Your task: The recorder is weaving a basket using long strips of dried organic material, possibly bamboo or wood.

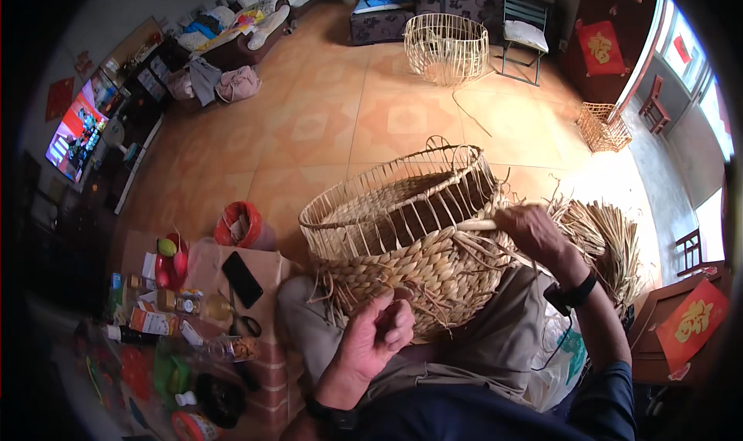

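Observation:
A large woven basket (pixel 433 275) of tan plaited straw leans across my lap, tilted, its upper part a frame of thin uprights and a rim. At its right side my right hand (pixel 534 230) is closed on a thick pale strand of straw (pixel 476 225) that reaches the basket's wall. Loose strand ends stick out all round the weave. In front of the basket's near wall is my left hand (pixel 374 334), its fingers loosely curled and the thumb apart, with nothing visible in it.
To my right lies a bundle of dry straw (pixel 604 240). A covered table (pixel 267 275) at my left bears a black phone (pixel 243 278), scissors (pixel 246 325), jars and packages. Beyond it stands a red-lined bin (pixel 240 226). An unfinished basket frame (pixel 446 50) and a chair (pixel 525 35) stand farther off.

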Demonstrator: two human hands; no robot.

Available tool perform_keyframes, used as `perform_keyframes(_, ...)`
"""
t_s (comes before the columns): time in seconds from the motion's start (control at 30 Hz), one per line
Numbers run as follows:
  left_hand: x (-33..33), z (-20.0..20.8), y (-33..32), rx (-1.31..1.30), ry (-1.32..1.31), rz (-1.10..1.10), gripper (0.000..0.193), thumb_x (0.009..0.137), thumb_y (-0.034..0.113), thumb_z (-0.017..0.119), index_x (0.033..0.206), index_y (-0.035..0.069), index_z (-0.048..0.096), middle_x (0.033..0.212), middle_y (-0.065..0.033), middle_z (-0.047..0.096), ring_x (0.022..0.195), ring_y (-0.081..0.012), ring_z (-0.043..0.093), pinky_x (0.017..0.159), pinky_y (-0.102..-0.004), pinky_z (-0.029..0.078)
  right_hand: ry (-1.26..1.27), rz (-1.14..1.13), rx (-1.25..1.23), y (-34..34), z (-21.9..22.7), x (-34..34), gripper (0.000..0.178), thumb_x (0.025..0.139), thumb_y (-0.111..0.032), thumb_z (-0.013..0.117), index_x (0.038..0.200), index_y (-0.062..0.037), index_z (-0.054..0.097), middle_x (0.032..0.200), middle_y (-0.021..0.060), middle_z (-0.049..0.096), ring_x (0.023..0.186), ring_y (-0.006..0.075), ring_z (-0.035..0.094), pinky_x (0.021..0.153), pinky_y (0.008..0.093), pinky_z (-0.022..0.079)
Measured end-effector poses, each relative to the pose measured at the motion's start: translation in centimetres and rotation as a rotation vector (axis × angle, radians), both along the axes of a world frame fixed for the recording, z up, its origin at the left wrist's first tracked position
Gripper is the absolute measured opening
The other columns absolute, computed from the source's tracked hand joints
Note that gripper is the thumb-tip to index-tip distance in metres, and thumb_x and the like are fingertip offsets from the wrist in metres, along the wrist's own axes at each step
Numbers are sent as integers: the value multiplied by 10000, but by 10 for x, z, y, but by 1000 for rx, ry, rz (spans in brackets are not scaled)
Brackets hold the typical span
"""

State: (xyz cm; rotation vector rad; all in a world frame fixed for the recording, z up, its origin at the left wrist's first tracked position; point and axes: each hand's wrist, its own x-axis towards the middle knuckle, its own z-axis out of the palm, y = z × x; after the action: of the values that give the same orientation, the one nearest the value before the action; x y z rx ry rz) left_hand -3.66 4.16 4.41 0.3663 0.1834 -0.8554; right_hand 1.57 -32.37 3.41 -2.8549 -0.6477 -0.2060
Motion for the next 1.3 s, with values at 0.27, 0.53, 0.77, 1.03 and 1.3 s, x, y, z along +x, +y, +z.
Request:
perform_keyframes(0.27,-2,15,-20,349,89,117,293,1071,276,520,1104,10,639,767,-43,555,642,-142,491,546,-258,382,-176,-179,145,35,55,-36,357,820,-113,747,1139,-32,609,1085,129,627,1054,280,606,859,394,506)
perform_keyframes(0.53,35,11,-50,627,-509,21,274,1080,263,534,1114,7,624,655,77,384,517,3,276,467,-191,225,-178,-226,260,81,14,-38,282,848,-214,753,977,-48,565,858,147,632,870,361,630,740,456,486)
perform_keyframes(0.77,60,12,-66,1479,-1555,237,263,964,167,658,1219,103,662,842,-138,721,727,-247,711,617,-376,556,249,-305,501,77,62,-55,207,945,-224,683,889,-33,627,688,203,619,642,420,607,577,471,460)
perform_keyframes(1.03,67,-17,-94,1434,-1776,368,295,901,104,686,1192,67,653,835,-127,601,729,-322,666,625,-434,543,382,-510,1233,69,71,-75,273,1032,-206,585,860,3,620,634,66,577,559,136,579,521,271,438)
perform_keyframes(1.3,74,-19,-106,1470,-1587,445,191,854,125,727,1028,58,685,842,-106,615,768,-329,673,653,-441,543,226,-356,1258,22,-15,-28,424,923,-345,744,1140,-24,572,704,-33,476,572,66,450,477,228,372)
